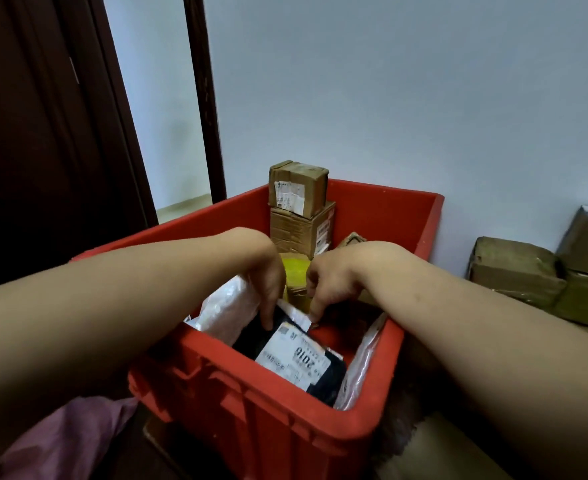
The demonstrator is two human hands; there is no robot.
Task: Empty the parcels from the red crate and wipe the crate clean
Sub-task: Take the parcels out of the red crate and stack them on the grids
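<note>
A red plastic crate [251,403] stands in front of me with several parcels inside. A black bag parcel [296,358] with a white label lies near the crate's front wall. Both my hands reach down into the crate. My left hand [268,289] has its fingers on the black parcel's upper edge. My right hand [327,289] has its fingertips on the white flap at that same edge. Two stacked cardboard boxes [299,209] stand at the crate's back. A yellow-taped box [296,271] shows between my hands. A white plastic bag [226,306] lies to the left.
More taped cardboard parcels [527,275] are piled on the right outside the crate. A pink plastic bag [60,441] lies at the lower left. A dark door and doorframe [60,133] stand to the left, a pale wall behind.
</note>
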